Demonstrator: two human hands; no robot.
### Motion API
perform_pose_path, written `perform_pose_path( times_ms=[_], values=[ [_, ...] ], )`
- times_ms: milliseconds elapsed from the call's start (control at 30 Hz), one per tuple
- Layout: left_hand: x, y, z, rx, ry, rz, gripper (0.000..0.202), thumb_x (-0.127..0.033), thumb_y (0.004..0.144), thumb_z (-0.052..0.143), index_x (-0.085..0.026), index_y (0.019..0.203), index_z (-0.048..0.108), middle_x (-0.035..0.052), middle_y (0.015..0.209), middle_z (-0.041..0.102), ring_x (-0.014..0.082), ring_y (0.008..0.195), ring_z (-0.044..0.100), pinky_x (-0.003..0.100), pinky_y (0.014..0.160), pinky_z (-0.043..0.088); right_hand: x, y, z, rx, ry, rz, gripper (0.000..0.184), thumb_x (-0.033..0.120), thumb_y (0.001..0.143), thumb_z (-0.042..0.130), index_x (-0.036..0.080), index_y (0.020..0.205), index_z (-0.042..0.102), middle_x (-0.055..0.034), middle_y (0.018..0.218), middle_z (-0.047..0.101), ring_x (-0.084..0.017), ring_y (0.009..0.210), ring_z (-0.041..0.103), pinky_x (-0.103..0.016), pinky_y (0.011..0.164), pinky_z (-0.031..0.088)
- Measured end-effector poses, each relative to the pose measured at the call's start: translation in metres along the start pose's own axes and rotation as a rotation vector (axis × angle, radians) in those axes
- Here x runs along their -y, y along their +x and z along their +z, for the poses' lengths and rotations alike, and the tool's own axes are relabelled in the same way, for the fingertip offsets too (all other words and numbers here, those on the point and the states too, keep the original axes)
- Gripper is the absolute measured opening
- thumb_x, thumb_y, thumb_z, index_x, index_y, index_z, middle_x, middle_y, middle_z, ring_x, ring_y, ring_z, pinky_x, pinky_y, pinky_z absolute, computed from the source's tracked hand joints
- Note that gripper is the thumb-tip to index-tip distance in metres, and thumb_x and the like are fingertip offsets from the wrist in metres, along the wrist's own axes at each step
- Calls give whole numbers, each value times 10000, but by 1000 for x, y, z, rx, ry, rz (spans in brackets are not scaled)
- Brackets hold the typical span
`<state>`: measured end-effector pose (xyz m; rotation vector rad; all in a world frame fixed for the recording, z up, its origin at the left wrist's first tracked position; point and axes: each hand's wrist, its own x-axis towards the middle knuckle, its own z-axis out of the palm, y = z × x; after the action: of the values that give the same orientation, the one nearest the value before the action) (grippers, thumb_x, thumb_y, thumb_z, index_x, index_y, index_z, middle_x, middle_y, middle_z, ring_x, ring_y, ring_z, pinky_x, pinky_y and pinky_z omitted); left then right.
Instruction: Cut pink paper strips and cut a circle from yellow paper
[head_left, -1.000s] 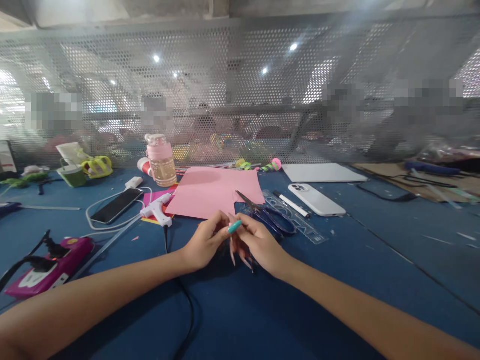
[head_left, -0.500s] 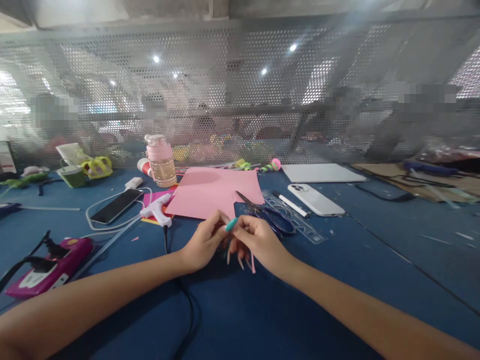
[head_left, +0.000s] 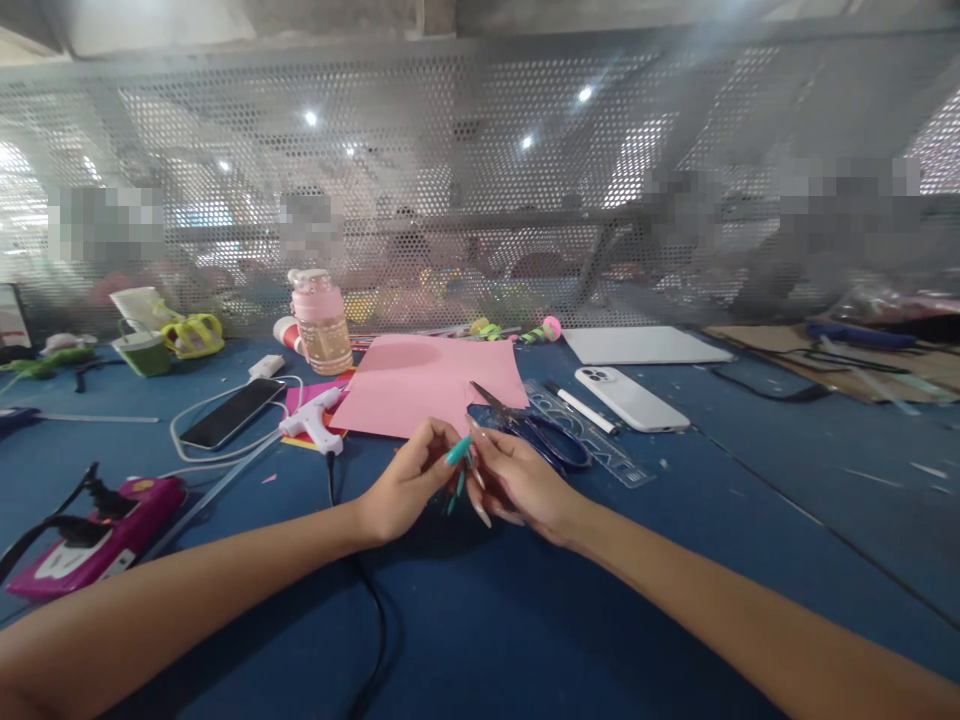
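Note:
My left hand (head_left: 409, 487) and my right hand (head_left: 536, 490) meet in front of me above the blue table, fingers bent and tips pinched together. Long nails show, turquoise on the left thumb and pale on several right fingers. Between the fingertips, the small pink paper strip seen a moment earlier is now hidden by the fingers. Just beyond the hands lie pink paper sheets (head_left: 420, 375), with dark blue-handled scissors (head_left: 551, 440) resting partly over their right edge. A clear stencil ruler (head_left: 622, 465) lies beside the scissors.
Left of the paper sit a white glue gun (head_left: 311, 422), a black phone (head_left: 231, 413), a pink bottle (head_left: 322, 325) and a magenta power strip (head_left: 97, 535). To the right are a white marker (head_left: 587, 411) and a white phone (head_left: 634, 400). A perforated metal screen (head_left: 480, 180) stands behind.
The pink strip hanging under my right hand has gone out of sight behind the fingers. The right fingers have shifted, and more turquoise nail shows on the left hand.

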<state>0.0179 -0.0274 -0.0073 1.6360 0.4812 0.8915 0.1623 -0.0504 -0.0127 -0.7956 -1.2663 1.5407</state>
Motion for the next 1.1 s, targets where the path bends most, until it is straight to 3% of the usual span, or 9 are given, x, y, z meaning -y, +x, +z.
perform_pose_path(
  times_ms=[233,333,500,700,900,1100],
  values=[
    [3,-2,2,15,-33,103,310,-364,793,557,-203,895,313,-52,692,426,49,565,415,175,498,340,5,-2,4,26,-64,-5,366,522,733,544,177,658,449,72,426,467,-20,278,299,-137,255,146],
    [4,-2,2,-37,31,126,321,-361,782,571,-199,866,308,-54,695,427,45,573,438,177,518,371,2,-4,6,32,-123,-35,361,516,716,557,186,664,420,77,450,462,-20,291,280,-142,268,152],
    [2,-2,5,-96,63,103,291,-373,820,501,-215,870,261,-62,718,447,59,536,534,199,500,429,0,-6,9,-13,-248,-113,344,526,785,459,200,695,396,67,536,472,-31,316,310,-164,280,226],
    [3,-2,5,-159,188,142,237,-362,852,447,-204,926,286,-59,683,461,46,532,499,164,475,399,0,-7,11,-83,-342,-132,389,574,790,421,198,691,408,51,516,463,-72,400,399,-202,373,327],
    [1,-3,7,-50,38,150,262,-376,845,454,-219,936,264,-42,773,454,53,520,551,189,477,479,1,-10,14,-78,-371,-195,392,573,803,413,198,687,415,34,556,458,-98,500,442,-238,484,376],
    [7,-3,7,-96,179,222,194,-342,885,373,-223,968,243,-48,755,429,36,474,521,170,438,457,-2,-11,16,-101,-456,-215,365,513,872,301,201,713,404,30,578,449,-92,477,414,-230,456,344]
  ],
)
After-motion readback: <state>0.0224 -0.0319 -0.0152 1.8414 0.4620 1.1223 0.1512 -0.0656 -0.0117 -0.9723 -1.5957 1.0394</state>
